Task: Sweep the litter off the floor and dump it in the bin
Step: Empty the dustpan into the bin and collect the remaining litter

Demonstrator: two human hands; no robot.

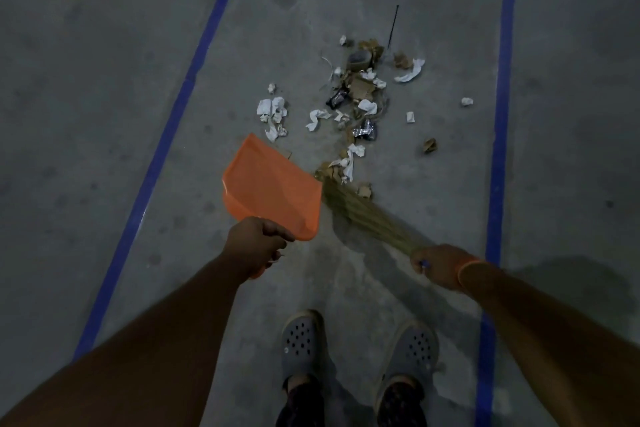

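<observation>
Our left hand (258,241) grips the orange dustpan (273,189), which looks empty. Our right hand (438,265) holds the grass broom (363,211). The litter (356,104) lies on the floor (104,80) at twelve o'clock.

I see both bare arms stretched forward and down, left hand (258,244) curled tight in a grip, right hand (438,265) likewise, band on its wrist
</observation>
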